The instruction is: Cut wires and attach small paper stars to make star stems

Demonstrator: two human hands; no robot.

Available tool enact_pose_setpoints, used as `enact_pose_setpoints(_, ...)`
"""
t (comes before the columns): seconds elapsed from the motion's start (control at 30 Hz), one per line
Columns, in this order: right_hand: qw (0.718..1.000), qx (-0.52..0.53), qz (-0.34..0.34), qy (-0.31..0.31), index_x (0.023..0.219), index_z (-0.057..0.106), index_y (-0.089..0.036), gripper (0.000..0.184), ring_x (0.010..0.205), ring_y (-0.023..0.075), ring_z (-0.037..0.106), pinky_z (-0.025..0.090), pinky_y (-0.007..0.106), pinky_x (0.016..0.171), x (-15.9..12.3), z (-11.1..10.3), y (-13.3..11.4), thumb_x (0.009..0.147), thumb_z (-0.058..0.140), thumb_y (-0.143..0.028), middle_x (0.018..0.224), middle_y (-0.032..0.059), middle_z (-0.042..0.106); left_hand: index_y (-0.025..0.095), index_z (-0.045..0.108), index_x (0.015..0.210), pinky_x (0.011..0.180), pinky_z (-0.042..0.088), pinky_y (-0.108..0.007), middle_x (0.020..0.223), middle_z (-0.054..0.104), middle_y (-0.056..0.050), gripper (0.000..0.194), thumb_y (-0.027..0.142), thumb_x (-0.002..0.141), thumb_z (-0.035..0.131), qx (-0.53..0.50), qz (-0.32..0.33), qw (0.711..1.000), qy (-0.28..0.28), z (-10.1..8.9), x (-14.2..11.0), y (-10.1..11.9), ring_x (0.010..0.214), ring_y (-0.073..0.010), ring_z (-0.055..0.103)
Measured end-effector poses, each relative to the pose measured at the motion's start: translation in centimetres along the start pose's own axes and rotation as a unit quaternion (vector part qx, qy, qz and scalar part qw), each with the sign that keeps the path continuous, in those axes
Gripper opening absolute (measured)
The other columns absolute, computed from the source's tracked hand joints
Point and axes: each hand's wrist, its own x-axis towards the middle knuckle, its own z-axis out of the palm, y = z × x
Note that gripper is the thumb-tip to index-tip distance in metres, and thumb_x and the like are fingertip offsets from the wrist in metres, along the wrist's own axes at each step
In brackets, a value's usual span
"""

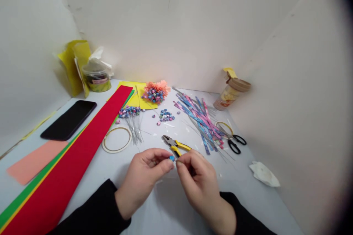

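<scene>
ok so going left to right: a black phone [68, 120] lay on the table [91, 194] beside a peach card [35, 162] and a long red paper strip [74, 147], with a thin round hoop [116, 140] just past that. above the hoop sat a bunch of long wires [134, 128] topped with tiny beads. my left hand [142, 180] had its thumb and fingers pinched together on a small blue bead [172, 158], which sat between both hands, up off the table. the right hand [198, 180] had its fingers bunched together right against it, but i couldn't tell if they were actually gripping it. yellow-handled pliers [175, 144] lay just beyond, close to the right hand, then loose beads [165, 116], pink and blue paper strips [201, 121], black scissors [235, 144] and a crumpled tissue [264, 174] further right. the bead's so tiny that one slip of the fingertips could flick it onto the table, where it could get lost among the loose beads or strips. a careless right hand could also bump the pliers and knock those loose beads around.
</scene>
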Motion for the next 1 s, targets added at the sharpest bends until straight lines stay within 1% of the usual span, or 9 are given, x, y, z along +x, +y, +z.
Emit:
enact_pose_setpoints(0.1,0.999,-0.021,-0.040,0.001,0.069,0.050,-0.018,0.015,0.056,0.0099,0.045,0.034,0.021,0.052,-0.09,-0.10,-0.11,0.083,0.048,-0.011,0.062,-0.0021,0.046,0.015,0.071,0.074,0.063,0.048,-0.021,0.068,0.070,-0.001,0.015,0.019,0.061,0.077,0.007,-0.017,1.000,-0.015,-0.03,-0.07,-0.05,0.065,-0.0113,0.060)
enact_pose_setpoints(0.2,0.999,-0.023,-0.045,0.003,0.070,0.051,-0.018,0.015,0.055,0.0101,0.046,0.035,0.021,0.052,-0.06,-0.14,-0.17,0.083,0.048,-0.011,0.061,-0.0021,0.046,0.015,0.070,0.076,0.061,0.048,-0.020,0.066,0.069,0.000,0.016,0.021,0.062,0.077,-0.001,-0.022,1.000,-0.015,-0.04,-0.09,-0.17,0.062,-0.0104,0.059)
enact_pose_setpoints(0.33,1.000,0.000,-0.025,-0.015,0.081,0.056,-0.017,0.006,0.060,0.0116,0.051,0.040,0.022,0.055,0.16,-0.18,0.12,0.082,0.052,-0.014,0.069,0.0006,0.055,0.017,0.069,0.076,0.062,0.048,-0.020,0.069,0.068,0.001,0.015,0.020,0.064,0.076,-0.008,0.024,1.000,0.017,-0.17,0.04,-0.12,0.063,-0.0095,0.058)
enact_pose_setpoints(0.4,1.000,-0.001,-0.025,-0.014,0.082,0.056,-0.017,0.006,0.062,0.0121,0.052,0.042,0.023,0.057,0.22,-0.16,0.35,0.082,0.052,-0.013,0.071,0.0013,0.057,0.018,0.068,0.078,0.064,0.048,-0.020,0.071,0.068,0.002,0.014,0.021,0.065,0.075,-0.011,0.042,0.998,0.033,-0.25,0.11,-0.09,0.064,-0.0097,0.059)
enact_pose_setpoints(0.5,0.999,-0.021,-0.048,0.002,0.072,0.054,-0.018,0.014,0.057,0.0115,0.050,0.039,0.022,0.054,0.21,-0.03,0.57,0.083,0.049,-0.010,0.063,-0.0003,0.053,0.017,0.069,0.079,0.065,0.049,-0.021,0.073,0.069,-0.001,0.013,0.021,0.067,0.073,0.030,0.036,0.999,0.007,-0.32,0.19,-0.12,0.067,-0.0116,0.061)
enact_pose_setpoints(0.6,0.998,-0.022,-0.062,-0.001,0.074,0.058,-0.017,0.014,0.058,0.0119,0.052,0.040,0.022,0.055,0.28,0.10,0.67,0.083,0.051,-0.010,0.063,0.0008,0.056,0.017,0.070,0.080,0.068,0.050,-0.022,0.079,0.071,-0.003,0.013,0.022,0.069,0.070,0.088,0.049,0.995,-0.015,-0.37,0.29,-0.07,0.073,-0.0140,0.062)
enact_pose_setpoints(0.77,0.998,-0.019,-0.058,-0.001,0.082,0.062,-0.016,0.011,0.061,0.0130,0.055,0.042,0.023,0.056,0.64,-0.09,0.66,0.083,0.052,-0.012,0.067,0.0032,0.060,0.017,0.069,0.075,0.060,0.049,-0.022,0.070,0.067,-0.001,0.013,0.029,0.076,0.063,0.167,0.095,0.981,0.018,-0.47,0.30,0.50,0.062,-0.0121,0.059)
enact_pose_setpoints(0.93,0.997,-0.029,-0.076,-0.001,0.077,0.062,-0.016,0.014,0.057,0.0126,0.052,0.040,0.023,0.055,0.70,-0.10,0.64,0.084,0.050,-0.012,0.061,0.0010,0.054,0.019,0.069,0.077,0.062,0.051,-0.021,0.078,0.069,-0.002,0.009,0.025,0.072,0.066,0.195,0.146,0.970,0.028,-0.59,0.09,0.70,0.069,-0.0139,0.063)
enact_pose_setpoints(1.0,0.997,-0.022,-0.072,-0.008,0.079,0.062,-0.017,0.014,0.059,0.0130,0.053,0.041,0.024,0.056,0.65,0.03,0.72,0.084,0.050,-0.012,0.062,0.0013,0.056,0.019,0.070,0.075,0.063,0.051,-0.021,0.077,0.070,-0.002,0.008,0.024,0.072,0.065,0.210,0.159,0.964,0.029,-0.68,0.09,0.69,0.071,-0.0148,0.064)
